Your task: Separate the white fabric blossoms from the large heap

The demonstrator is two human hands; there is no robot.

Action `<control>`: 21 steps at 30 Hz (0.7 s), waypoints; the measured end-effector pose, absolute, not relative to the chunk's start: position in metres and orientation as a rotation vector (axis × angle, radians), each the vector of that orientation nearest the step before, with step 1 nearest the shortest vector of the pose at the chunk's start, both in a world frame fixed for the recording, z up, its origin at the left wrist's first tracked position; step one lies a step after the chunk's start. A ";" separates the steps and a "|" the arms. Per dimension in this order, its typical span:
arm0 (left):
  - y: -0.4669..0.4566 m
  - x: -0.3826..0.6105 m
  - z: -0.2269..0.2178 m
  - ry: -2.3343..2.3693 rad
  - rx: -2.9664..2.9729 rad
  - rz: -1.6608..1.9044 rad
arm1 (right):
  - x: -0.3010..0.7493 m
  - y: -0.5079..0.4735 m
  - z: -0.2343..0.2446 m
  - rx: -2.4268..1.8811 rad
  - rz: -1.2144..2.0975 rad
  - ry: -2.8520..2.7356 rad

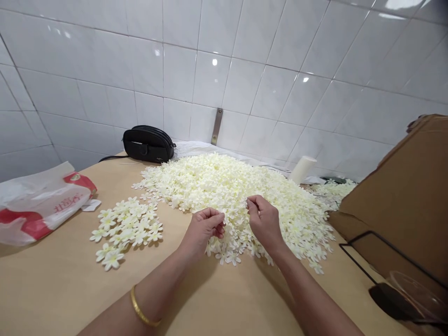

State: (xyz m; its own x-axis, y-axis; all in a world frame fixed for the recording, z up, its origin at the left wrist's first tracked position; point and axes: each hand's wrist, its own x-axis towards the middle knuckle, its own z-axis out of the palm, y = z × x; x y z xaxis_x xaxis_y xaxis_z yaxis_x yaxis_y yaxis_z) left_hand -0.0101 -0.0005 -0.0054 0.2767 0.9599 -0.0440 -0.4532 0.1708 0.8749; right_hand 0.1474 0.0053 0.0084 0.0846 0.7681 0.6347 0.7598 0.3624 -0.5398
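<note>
A large heap of pale yellow-white artificial flowers (210, 177) covers the middle of the table, in front of both hands. My left hand (206, 227) is closed in a pinch at the near edge of the heap, thumb against index finger. Pale petals lie right behind its fingertips, so what it pinches cannot be told. Slightly farther forward, my right hand (265, 221) hovers over the heap with thumb and fingers pressed together. Anything between those fingertips is too small to name. To the left, a smaller group of the same flowers (129, 226) lies spread on the table.
A white-and-red plastic bag (45, 203) lies at the left. Against the tiled wall sits a black pouch (149, 143). A white roll (303, 169) stands behind the heap. At the right are a cardboard box (402, 186) and an object with a black wire frame (364, 273).
</note>
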 end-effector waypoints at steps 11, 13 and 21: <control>0.000 -0.010 -0.006 0.753 0.895 1.137 | 0.133 0.009 0.008 -1.407 -0.338 -1.881; 0.000 -0.010 -0.008 0.749 0.896 1.131 | 0.128 -0.007 0.011 -1.278 -0.084 -1.833; -0.001 -0.009 -0.010 0.670 0.931 1.109 | 0.117 -0.028 0.005 -1.162 0.340 -1.827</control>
State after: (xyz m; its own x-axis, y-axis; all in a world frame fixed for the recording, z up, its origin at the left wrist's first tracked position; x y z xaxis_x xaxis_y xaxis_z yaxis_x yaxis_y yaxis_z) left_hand -0.0087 -0.0013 -0.0103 0.3243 0.9459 -0.0048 -0.4435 0.1565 0.8825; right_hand 0.1171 -0.0279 0.0054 -0.1369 0.8254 0.5476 0.5731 0.5170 -0.6359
